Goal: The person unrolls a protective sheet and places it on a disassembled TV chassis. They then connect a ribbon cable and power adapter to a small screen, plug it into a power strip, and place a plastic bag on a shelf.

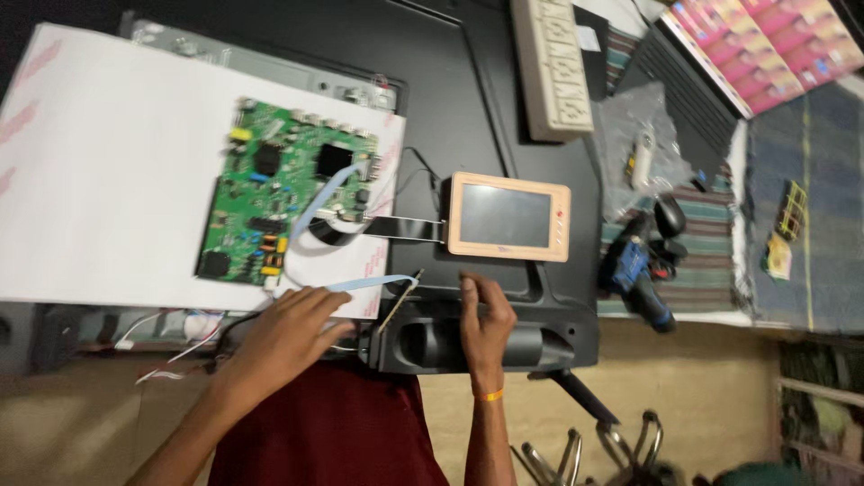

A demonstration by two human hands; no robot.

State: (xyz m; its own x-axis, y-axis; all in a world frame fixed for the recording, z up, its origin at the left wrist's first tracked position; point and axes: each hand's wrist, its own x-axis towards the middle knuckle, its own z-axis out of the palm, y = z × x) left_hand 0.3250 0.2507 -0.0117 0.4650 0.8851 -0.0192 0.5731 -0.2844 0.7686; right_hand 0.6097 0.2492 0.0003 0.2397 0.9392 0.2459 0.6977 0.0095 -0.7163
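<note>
The left hand (286,331) lies flat, fingers spread and open, on the white sheet's (108,171) near edge, gripping nothing; a pale blue ribbon cable (373,283) runs just past its fingertips to a thin probe (399,301); beyond the fingers sits the green circuit board (283,202). The right hand (486,326) rests on the black panel (490,117), fingers loosely curled, holding nothing; just beyond its fingertips lies a small beige screen unit (508,217), joined to the board by a dark flat cable (405,228).
</note>
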